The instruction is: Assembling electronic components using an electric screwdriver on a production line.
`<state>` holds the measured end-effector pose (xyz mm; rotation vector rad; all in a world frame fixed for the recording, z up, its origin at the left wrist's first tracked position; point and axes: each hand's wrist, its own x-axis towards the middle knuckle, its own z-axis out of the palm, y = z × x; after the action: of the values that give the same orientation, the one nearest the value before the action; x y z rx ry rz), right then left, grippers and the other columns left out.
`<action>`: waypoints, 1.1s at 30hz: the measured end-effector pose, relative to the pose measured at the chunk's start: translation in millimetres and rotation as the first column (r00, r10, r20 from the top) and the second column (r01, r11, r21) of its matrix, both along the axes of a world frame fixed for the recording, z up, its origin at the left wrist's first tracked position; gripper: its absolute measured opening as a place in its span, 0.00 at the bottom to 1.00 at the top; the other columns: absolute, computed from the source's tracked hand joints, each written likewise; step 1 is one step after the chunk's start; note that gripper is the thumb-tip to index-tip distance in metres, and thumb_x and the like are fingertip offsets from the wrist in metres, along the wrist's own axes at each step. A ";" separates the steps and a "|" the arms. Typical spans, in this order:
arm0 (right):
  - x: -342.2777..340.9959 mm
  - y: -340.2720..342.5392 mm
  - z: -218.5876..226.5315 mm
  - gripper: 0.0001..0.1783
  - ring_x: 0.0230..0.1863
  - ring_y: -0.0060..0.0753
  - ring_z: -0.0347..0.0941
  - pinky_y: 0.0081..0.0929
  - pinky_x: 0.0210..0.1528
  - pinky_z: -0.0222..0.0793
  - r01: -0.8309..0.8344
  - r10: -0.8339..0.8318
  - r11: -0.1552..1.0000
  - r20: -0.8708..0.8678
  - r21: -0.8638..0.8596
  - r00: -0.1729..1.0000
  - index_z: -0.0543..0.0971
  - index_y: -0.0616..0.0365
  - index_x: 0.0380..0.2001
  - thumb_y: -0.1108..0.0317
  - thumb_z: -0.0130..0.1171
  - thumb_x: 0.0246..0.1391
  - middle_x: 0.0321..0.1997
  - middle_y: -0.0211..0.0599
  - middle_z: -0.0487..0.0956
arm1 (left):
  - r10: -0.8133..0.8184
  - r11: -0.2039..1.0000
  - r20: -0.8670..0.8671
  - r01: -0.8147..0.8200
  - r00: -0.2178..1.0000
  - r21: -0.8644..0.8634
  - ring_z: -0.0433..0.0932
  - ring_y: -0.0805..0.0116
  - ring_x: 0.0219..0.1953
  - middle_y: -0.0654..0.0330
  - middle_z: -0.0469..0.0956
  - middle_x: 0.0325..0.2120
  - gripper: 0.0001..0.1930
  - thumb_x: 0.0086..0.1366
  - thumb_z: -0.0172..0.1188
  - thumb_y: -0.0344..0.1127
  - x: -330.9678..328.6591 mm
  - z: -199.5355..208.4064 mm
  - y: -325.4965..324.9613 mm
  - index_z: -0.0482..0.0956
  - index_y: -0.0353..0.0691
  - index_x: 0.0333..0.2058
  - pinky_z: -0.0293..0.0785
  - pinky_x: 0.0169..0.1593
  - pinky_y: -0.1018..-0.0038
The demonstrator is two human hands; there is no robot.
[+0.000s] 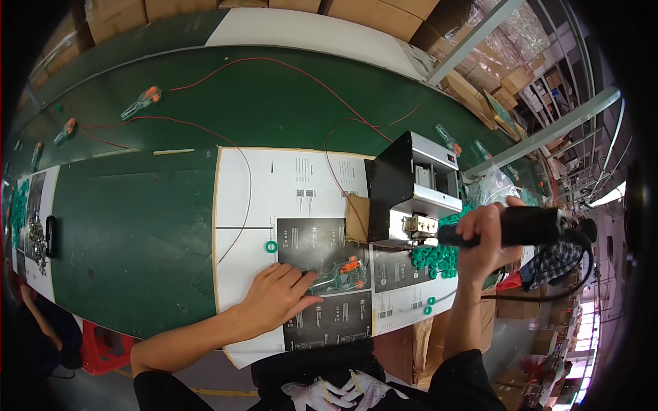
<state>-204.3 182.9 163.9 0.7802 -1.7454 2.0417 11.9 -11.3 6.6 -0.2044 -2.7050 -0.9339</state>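
Observation:
My left hand (275, 296) rests on the printed sheets, its fingers closed round the narrow end of a clear teal plastic device (346, 275) with an orange part inside. Wrapped about a black electric screwdriver (531, 226) is my right hand (482, 240); the tool lies level, its tip pointing left. That tip meets the small metal block on the front of a black and silver screw feeder (391, 181); the contact itself is too small to make out. Beside the feeder lies a heap of green rings (436, 260). A single green ring (271, 246) sits beyond my left hand.
Red wires (274, 60) cross the green table (137, 240). More clear devices with orange parts (144, 101) lie at the far left and behind the feeder. A dark cable (534, 297) loops from the screwdriver. A metal post (548, 127) slants at right. Another person's arm (42, 318) shows at left.

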 end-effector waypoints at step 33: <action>82.3 -28.0 -62.8 0.20 0.19 0.32 0.73 0.34 0.24 0.76 -0.596 0.610 0.728 0.077 0.340 0.789 0.60 0.50 0.44 0.79 0.59 0.58 0.23 0.36 0.74 | -0.018 0.999 -0.103 0.021 0.995 0.029 0.72 0.61 0.37 0.58 0.73 0.32 0.19 0.62 0.68 0.41 -0.9 -8.8 0.2 0.79 0.33 0.45 0.70 0.42 0.67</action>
<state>-122.0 154.9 101.1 1.6892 -2.0476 2.0638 11.0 -11.1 -2.2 -0.2664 -2.5979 -0.9424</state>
